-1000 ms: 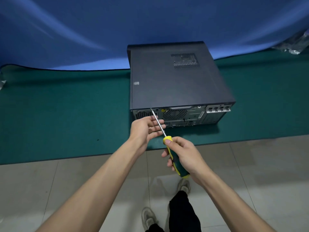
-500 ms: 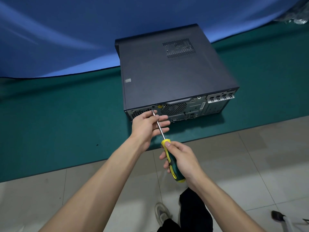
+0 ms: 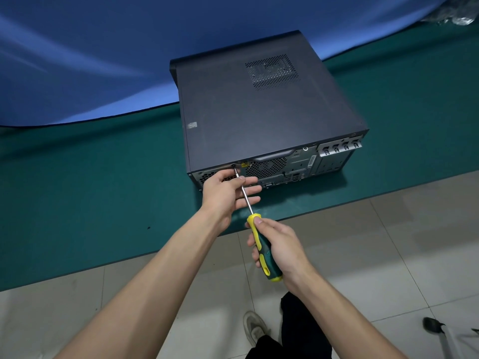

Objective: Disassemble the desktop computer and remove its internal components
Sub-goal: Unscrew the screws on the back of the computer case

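Observation:
A dark grey desktop computer case (image 3: 259, 110) lies flat on a green mat (image 3: 77, 190), its rear panel with fan grille and ports facing me. My right hand (image 3: 281, 248) grips the yellow and green handle of a screwdriver (image 3: 261, 248). Its metal shaft runs up and left, and the tip sits on a screw (image 3: 234, 166) at the top left of the rear panel. My left hand (image 3: 228, 193) is under the shaft near the tip, fingers spread and steadying it against the panel.
A blue cloth (image 3: 103, 60) hangs behind the mat. Grey tiled floor (image 3: 375, 242) lies in front of it. My shoe (image 3: 255, 330) and dark trouser leg show at the bottom. A chair base part (image 3: 438, 330) is at the bottom right. Crumpled plastic (image 3: 451, 14) lies top right.
The camera has shifted, so the case sits higher and more turned in view. My hands stay at the same screw with the screwdriver tip on it.

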Demonstrator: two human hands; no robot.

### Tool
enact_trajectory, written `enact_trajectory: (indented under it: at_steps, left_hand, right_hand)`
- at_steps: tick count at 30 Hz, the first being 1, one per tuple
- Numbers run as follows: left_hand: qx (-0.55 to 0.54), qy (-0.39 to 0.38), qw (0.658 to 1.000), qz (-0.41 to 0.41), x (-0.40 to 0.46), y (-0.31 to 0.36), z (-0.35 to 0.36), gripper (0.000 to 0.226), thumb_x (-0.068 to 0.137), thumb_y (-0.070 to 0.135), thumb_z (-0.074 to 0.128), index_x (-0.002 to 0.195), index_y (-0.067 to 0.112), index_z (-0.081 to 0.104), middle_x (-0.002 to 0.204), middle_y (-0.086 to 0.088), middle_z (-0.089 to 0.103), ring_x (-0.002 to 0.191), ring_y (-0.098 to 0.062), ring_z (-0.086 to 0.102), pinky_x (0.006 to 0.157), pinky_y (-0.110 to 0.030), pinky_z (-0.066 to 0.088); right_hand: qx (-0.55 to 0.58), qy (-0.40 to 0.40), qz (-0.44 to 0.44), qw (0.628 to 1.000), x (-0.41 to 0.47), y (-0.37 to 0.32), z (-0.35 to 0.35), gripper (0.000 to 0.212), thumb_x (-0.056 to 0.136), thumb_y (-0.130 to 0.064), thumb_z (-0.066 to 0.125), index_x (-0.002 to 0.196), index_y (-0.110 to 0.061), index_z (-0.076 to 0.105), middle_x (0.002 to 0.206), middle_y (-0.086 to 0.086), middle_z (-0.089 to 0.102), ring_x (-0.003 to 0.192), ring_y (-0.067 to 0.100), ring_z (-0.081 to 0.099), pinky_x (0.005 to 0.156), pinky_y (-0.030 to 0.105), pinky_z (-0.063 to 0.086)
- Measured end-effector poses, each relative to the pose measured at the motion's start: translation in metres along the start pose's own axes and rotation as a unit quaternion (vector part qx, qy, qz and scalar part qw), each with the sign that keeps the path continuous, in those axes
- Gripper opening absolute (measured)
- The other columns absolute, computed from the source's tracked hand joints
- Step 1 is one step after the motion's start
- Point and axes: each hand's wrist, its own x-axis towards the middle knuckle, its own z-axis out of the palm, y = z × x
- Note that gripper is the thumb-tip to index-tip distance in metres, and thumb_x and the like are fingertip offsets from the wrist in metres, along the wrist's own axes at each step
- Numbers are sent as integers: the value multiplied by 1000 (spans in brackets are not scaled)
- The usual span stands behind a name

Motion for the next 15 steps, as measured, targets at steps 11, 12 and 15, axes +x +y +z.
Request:
enact_trajectory:
  at_steps: [11, 12, 15]
  left_hand:
    - [-6, 6, 1000, 4, -3, 1, 2, 26, 95, -3, 48, 121, 0, 46, 87, -17, 70, 66, -24, 71, 52, -33, 58]
    - [-5, 8, 1000, 4, -3, 2, 2, 26, 95, -3, 47, 121, -1, 46, 87, -17, 70, 66, -24, 71, 52, -32, 58]
    - [2, 11, 1000, 5, -3, 3, 3, 25, 95, -2, 48, 120, -2, 47, 87, -17, 70, 66, -23, 71, 51, -32, 57]
  right_hand:
    - [19, -15, 2, 1000, -2, -3, -4, 24, 96, -27, 52, 93, -7, 66, 59, 4, 56, 43, 15, 47, 42, 22, 39]
    - [21, -17, 3, 1000, -1, -4, -4, 24, 96, -27, 52, 93, -7, 66, 59, 4, 56, 43, 15, 47, 42, 22, 39]
    - [25, -23, 7, 999, -1, -5, -3, 25, 96, -27, 52, 92, -7, 66, 59, 4, 56, 42, 16, 47, 42, 22, 39]
